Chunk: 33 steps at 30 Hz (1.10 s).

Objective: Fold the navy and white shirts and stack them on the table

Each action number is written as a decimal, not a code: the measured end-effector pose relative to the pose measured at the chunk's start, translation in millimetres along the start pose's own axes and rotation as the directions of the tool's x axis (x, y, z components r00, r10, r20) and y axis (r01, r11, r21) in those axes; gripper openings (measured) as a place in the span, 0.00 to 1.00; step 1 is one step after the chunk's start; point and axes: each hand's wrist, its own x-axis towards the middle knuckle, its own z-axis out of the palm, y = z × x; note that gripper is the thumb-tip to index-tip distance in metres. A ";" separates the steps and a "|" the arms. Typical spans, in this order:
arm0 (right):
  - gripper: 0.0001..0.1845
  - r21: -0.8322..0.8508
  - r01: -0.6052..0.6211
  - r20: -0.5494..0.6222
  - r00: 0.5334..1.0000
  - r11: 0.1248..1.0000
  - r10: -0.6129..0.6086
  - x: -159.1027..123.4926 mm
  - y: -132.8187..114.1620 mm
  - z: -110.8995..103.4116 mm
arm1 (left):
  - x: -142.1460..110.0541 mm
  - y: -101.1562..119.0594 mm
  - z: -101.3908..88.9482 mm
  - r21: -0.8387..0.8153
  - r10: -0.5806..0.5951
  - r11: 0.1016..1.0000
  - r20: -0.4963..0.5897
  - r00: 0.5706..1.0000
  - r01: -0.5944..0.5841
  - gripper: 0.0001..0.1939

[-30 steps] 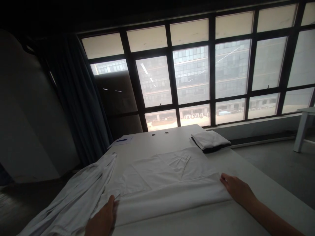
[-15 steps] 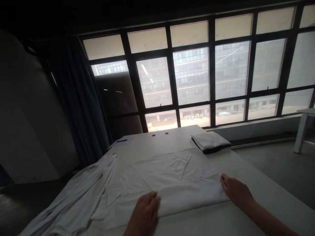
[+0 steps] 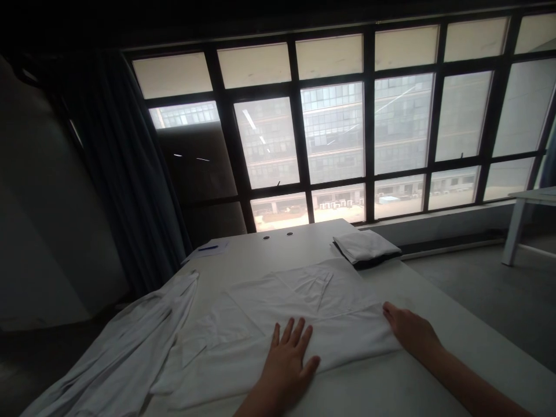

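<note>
A white garment (image 3: 347, 336), perhaps a shirt, lies spread on the table with its near side folded over in a long band. My left hand (image 3: 290, 362) rests flat on that band, fingers spread. At the garment's right end, my right hand (image 3: 410, 327) is closed, with its fingertips pinching the edge of the cloth. Creases and a folded flap show in the cloth beyond my hands.
More crumpled white clothing (image 3: 125, 347) hangs over the table's left side. A folded white and black stack of cloth (image 3: 367, 246) sits at the back right. Paper with a blue pen (image 3: 208, 248) lies at the far left of the white table (image 3: 256, 260). Windows stand behind.
My left hand has moved right and a little forward along the folded band, and its fingers have spread flat. My right hand stays at the garment's right edge. The view has shifted slightly.
</note>
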 end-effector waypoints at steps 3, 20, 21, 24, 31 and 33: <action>0.17 -0.116 -0.010 -0.036 0.999 0.993 0.006 0.5 -7.0 -10.5 | -3.4 -5.2 -2.2 -0.011 -0.079 0.997 0.013 0.997 0.079 0.40; 0.38 0.319 0.626 0.059 0.736 0.712 -0.674 -13.0 -110.6 6.7 | -28.4 -60.2 -8.9 0.041 0.055 0.998 -0.027 0.998 -0.054 0.34; 0.38 0.297 0.600 0.064 0.764 0.743 -0.642 -8.2 -91.4 8.0 | -34.2 -74.1 -9.0 0.056 0.032 0.998 -0.030 0.999 -0.031 0.35; 0.37 0.220 0.519 0.069 0.836 0.826 -0.544 4.4 -39.9 13.8 | -54.7 -123.0 -9.7 0.110 -0.090 0.989 -0.065 0.994 0.097 0.35; 0.42 0.115 0.395 0.087 0.910 0.911 -0.406 3.1 -6.1 13.8 | -100.8 -195.0 -18.8 0.189 -0.357 0.907 -0.132 0.925 0.377 0.35; 0.43 0.111 0.380 0.111 0.913 0.918 -0.392 -8.2 -9.5 5.7 | -110.5 -189.4 -20.0 0.194 -0.359 0.907 -0.109 0.927 0.374 0.35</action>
